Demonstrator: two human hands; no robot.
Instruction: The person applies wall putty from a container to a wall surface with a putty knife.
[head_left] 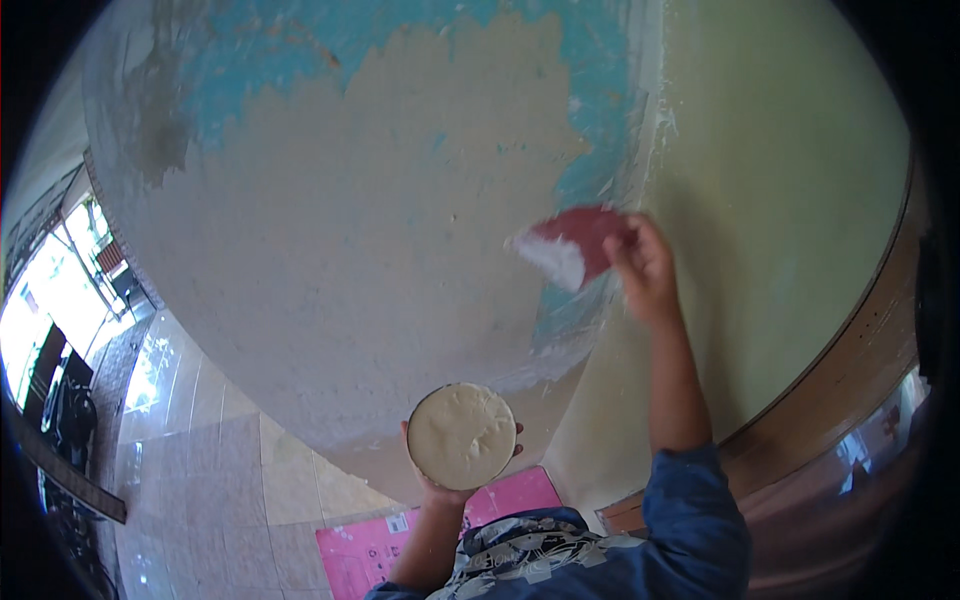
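My right hand (648, 268) grips a dark red, flat putty spreader (598, 232) by its right end. White putty (560, 260) coats the spreader's lower left part. It is held in front of the wall (400, 240), near the corner; whether it touches the surface cannot be told. Low in the middle, my left hand (450, 490) holds a round container of cream-coloured putty (462, 437) from beneath, its fingertips showing at the right rim. The putty's top is uneven, with ridges on the right side. Grey-beige filler covers much of the wall, with turquoise paint around it.
A pale green wall (780, 200) meets the filled wall at the right, edged by a brown wooden frame (800, 390). Below lies a pink printed sheet (520, 495) on the tiled floor (210, 450). Dark objects (70, 400) stand by a bright opening at the left.
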